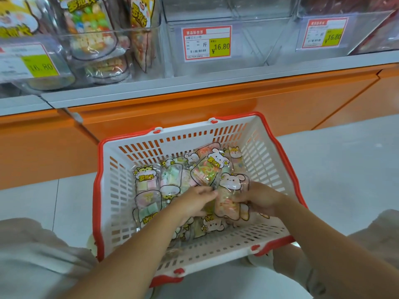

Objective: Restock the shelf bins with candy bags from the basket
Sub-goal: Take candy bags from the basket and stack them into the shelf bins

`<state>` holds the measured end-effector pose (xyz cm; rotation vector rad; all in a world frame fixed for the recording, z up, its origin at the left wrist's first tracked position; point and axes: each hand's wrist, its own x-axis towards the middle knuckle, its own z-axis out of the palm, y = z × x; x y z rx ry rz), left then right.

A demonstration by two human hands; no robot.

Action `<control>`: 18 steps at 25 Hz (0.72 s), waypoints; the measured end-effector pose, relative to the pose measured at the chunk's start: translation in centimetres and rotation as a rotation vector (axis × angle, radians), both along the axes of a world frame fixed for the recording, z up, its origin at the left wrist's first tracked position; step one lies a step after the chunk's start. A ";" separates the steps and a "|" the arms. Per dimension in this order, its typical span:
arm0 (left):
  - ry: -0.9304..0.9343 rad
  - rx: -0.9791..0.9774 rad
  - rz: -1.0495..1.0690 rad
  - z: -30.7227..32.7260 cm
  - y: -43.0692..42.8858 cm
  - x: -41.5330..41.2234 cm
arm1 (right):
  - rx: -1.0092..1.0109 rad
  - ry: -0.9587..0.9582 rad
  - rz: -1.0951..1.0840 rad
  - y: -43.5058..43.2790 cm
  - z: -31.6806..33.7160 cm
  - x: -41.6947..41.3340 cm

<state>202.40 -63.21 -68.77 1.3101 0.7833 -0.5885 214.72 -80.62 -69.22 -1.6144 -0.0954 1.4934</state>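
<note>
A white basket with a red rim [121,190] stands on the floor and holds several clear candy bags with cartoon animal labels. Inside it, my right hand [260,198] grips a pinkish candy bag [228,201] by its right side. My left hand [194,201] pinches the corner of a bag with green and orange candy [204,171] just left of the pink one. More bags with pastel marshmallow pieces [146,186] lie along the left of the basket. Above, a clear shelf bin [216,67] behind a 16.80 price tag looks unfilled.
The left shelf bin [92,39] holds upright candy bags. A bin at the far right [367,29] holds reddish goods. An orange cabinet front [216,104] runs under the shelf edge. Pale floor tiles [334,169] surround the basket; my knees frame the lower corners.
</note>
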 end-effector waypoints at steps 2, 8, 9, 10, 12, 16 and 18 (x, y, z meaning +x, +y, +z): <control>-0.002 -0.125 0.098 0.1 -0.1 0.1 | 0.077 0.022 -0.051 0.8 0.4 -0.8; -0.078 -0.138 0.363 0.3 0.9 -0.2 | 0.092 0.102 -0.150 1.7 0.2 -0.3; -0.084 -0.146 0.437 0.4 1.2 -0.1 | 0.079 0.113 -0.158 1.8 0.2 -0.2; -0.088 -0.153 0.509 0.5 1.7 -0.2 | 0.078 0.120 -0.186 1.8 0.1 0.0; -0.117 -0.056 0.583 -0.1 2.8 -0.4 | 0.089 0.108 -0.261 1.9 0.0 0.0; -0.306 0.428 0.376 -0.2 4.9 -1.4 | 0.083 0.000 -0.380 1.7 0.0 0.4; -0.373 0.671 -0.083 -0.1 5.4 -1.8 | 0.037 -0.074 -0.322 1.7 -0.2 0.5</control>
